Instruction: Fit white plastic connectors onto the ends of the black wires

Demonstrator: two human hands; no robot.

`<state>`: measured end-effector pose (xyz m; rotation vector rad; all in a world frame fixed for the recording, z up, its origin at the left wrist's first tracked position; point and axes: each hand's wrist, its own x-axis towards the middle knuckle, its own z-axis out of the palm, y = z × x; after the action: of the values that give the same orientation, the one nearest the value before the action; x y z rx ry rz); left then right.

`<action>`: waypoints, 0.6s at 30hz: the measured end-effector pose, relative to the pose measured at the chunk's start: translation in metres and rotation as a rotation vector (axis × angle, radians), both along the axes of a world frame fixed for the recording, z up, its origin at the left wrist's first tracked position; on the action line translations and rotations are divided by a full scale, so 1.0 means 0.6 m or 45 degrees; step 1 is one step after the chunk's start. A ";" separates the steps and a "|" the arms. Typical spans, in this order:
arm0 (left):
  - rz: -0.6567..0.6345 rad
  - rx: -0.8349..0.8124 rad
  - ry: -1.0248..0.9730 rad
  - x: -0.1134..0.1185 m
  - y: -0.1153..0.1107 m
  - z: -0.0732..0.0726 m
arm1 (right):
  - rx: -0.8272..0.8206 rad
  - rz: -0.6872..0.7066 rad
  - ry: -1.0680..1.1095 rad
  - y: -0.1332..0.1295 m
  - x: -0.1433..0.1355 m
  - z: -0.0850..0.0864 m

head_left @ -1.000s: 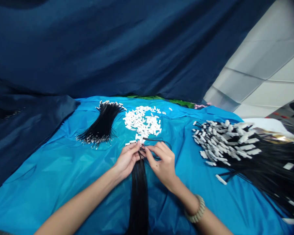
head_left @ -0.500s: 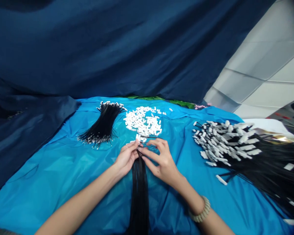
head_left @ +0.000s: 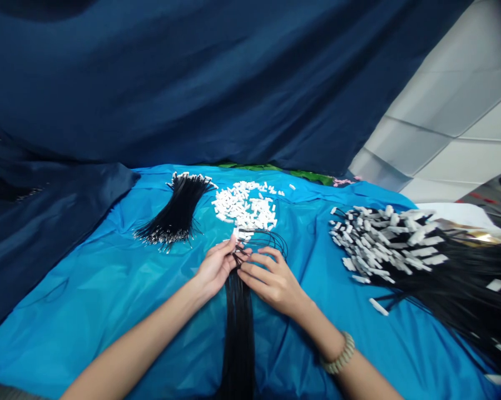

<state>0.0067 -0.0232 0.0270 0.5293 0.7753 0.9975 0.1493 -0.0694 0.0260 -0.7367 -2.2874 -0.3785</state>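
Note:
My left hand [head_left: 217, 268] pinches a small white plastic connector [head_left: 236, 231] between thumb and forefinger, in front of a heap of loose white connectors [head_left: 244, 203]. Thin black wires [head_left: 275, 239] run from there and curve in loops over to the right. My right hand [head_left: 271, 280], with a beaded bracelet at the wrist, has its fingertips close to the left fingers, bent together on thin black wire; the exact grip is partly hidden. Below both hands a long bundle of black wires [head_left: 238, 333] hangs down toward me over the blue cloth.
A shorter bundle of black wires [head_left: 179, 208], white connectors at its far end and bare metal tips at the near end, lies left. At right is a large pile of white-ended black cables [head_left: 383, 241]. Blue cloth [head_left: 142, 300] covers the surface; a dark curtain [head_left: 192, 83] hangs behind.
My right hand has dropped slightly toward me, its fingers drawn closer together. The wire loops to the right of the held connector now arch wider and show more clearly. My left hand stays put.

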 end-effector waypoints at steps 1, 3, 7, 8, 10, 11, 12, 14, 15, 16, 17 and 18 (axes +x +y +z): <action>-0.003 0.002 0.005 0.000 0.000 0.000 | 0.018 0.012 0.009 0.001 0.000 0.000; -0.008 -0.004 0.014 0.000 -0.001 0.001 | 0.030 0.027 0.046 0.001 0.001 0.000; 0.019 -0.022 0.014 0.001 -0.002 0.003 | -0.137 0.026 0.276 0.000 0.001 0.004; 0.027 -0.022 0.016 0.001 -0.001 0.003 | -0.217 0.031 0.394 0.000 0.001 0.006; 0.031 -0.018 0.034 0.002 -0.001 0.001 | -0.403 0.038 0.726 0.000 0.001 0.013; 0.035 -0.014 0.046 0.002 0.000 0.000 | -0.494 0.029 0.945 0.001 0.003 0.017; 0.044 -0.010 0.057 0.002 0.001 -0.001 | -0.577 0.016 1.188 0.002 0.006 0.022; 0.063 -0.002 0.076 0.001 0.002 -0.002 | -0.697 -0.002 1.679 0.007 0.016 0.033; 0.070 0.001 0.083 0.000 0.002 -0.002 | -0.723 -0.008 1.886 0.010 0.022 0.039; 0.075 0.004 0.090 0.000 0.002 -0.002 | -0.730 -0.016 2.038 0.012 0.030 0.044; 0.078 0.009 0.099 -0.001 0.002 -0.002 | -0.711 -0.038 2.131 0.014 0.038 0.049; 0.077 0.014 0.110 -0.001 0.002 -0.002 | -0.659 -0.077 2.168 0.015 0.045 0.054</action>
<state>0.0058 -0.0221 0.0256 0.5637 0.8672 1.0404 0.1762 -0.0606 0.0584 -0.8322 -0.6901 0.6624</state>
